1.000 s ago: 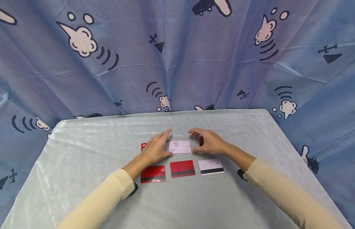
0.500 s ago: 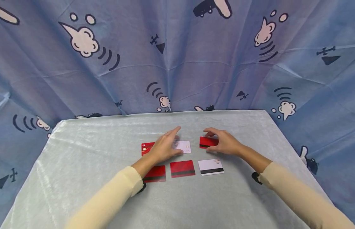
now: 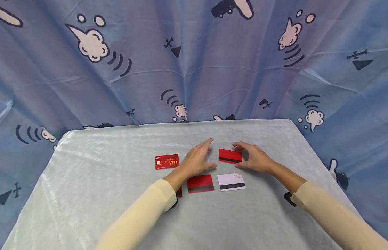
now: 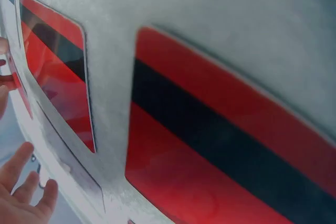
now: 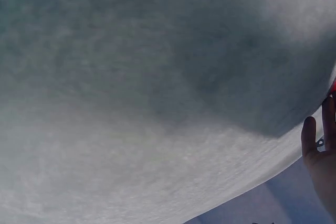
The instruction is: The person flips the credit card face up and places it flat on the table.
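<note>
In the head view my left hand (image 3: 197,161) hovers over the back row, thumb and fingers spread apart. Beneath it a pale card (image 3: 208,158) is mostly covered. My right hand (image 3: 256,158) is at the right end of a red card with a black stripe (image 3: 229,156), its thumb and fingers curved around that end; whether they touch it I cannot tell. A red VIP card (image 3: 167,161) lies at the back left. Nearer lie a red striped card (image 3: 200,184), a white striped card (image 3: 231,182) and another red card (image 3: 179,193), largely hidden by the left forearm.
All the cards lie flat on a pale grey cloth-covered table (image 3: 103,173). Behind it hangs a blue patterned curtain (image 3: 212,86). A black band (image 3: 289,199) shows at the right sleeve's cuff.
Both hands have moved to the right. The left hand has uncovered the red VIP card and now covers the pale one. The back right red card has come into view from behind the right hand.
</note>
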Motion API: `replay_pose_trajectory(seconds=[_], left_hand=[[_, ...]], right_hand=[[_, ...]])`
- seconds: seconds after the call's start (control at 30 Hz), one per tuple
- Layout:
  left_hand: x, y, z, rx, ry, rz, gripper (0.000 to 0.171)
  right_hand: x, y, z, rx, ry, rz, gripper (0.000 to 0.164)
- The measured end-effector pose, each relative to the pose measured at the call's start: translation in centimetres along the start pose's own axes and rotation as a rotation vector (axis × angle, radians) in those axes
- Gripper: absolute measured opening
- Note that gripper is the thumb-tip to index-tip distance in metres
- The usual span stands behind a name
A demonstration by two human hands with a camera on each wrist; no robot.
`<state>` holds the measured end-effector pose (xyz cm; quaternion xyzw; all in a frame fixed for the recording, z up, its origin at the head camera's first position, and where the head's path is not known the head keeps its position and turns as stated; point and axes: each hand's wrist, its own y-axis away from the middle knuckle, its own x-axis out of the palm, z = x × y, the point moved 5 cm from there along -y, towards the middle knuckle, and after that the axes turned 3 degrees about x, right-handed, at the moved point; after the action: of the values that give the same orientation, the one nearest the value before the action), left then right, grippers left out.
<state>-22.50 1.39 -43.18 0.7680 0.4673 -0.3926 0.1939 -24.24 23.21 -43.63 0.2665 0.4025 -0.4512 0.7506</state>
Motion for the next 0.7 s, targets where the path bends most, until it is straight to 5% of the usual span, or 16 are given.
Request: replay_pose_trajectory(seconds=[0.7], left_hand=[[0.5, -2.3, -0.6, -0.029, -0.087, 0.087, 0.088]], right_hand=[[-0.1, 0.1, -0.6, 0.002, -0.032, 0.001, 0.069]])
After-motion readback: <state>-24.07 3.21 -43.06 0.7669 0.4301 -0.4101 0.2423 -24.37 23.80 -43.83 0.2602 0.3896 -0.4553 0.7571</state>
